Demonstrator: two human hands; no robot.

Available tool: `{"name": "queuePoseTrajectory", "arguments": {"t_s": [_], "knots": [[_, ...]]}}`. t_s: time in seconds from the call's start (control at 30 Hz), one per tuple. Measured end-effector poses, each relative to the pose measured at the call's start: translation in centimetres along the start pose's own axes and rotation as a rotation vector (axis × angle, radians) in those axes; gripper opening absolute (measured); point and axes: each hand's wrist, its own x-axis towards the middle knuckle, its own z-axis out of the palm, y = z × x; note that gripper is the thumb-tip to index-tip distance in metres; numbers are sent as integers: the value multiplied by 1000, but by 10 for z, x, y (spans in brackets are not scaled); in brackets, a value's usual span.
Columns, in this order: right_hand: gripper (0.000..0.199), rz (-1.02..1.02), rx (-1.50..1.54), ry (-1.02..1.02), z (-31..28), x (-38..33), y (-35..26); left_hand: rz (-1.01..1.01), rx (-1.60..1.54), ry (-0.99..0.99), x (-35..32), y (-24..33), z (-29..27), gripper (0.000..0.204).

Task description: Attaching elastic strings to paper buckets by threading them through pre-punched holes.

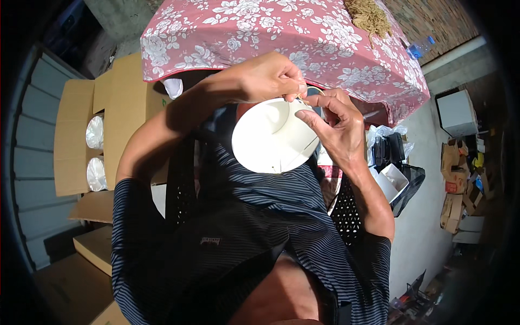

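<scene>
A white, round, bucket-like container (254,135) is held in front of my torso, tilted so its pale inside shows. A small hole sits near its lower rim. At the far rim, a thin tan cord (315,89) loops up between my hands. My left hand (275,77) is closed, pinching the cord by the rim with thumb and fingertips. My right hand (341,122) is closed on the container's right side, its thumb over the rim and its fingers bent near the cord. Exactly how the cord passes through the rim is hidden by my fingers.
A table with a pink floral cloth (244,40) stands ahead, bearing a bundle of tan cord (369,19) and a clear bottle (421,47). An open carton (122,103) holding plastic-wrapped stacks (96,174) is on the left. Bags and a white box (391,183) lie right.
</scene>
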Motion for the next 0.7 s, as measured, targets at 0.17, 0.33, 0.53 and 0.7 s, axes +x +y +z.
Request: {"name": "queuePoseTrajectory", "arguments": {"t_s": [0.17, 0.33, 0.53, 0.7], "knots": [[19, 146, 127, 75, 5, 2, 6, -26, 108, 104, -2, 14, 12, 25], [14, 216, 321, 38, 6, 3, 17, 9, 79, 127, -3, 15, 19, 21], [10, 356, 538, -18, -6, -2, 26, 84, -54, 60, 3, -2, 15, 19], [15, 355, 434, -82, -11, -5, 28, 73, -126, 10, 5, -9, 10, 23]]}}
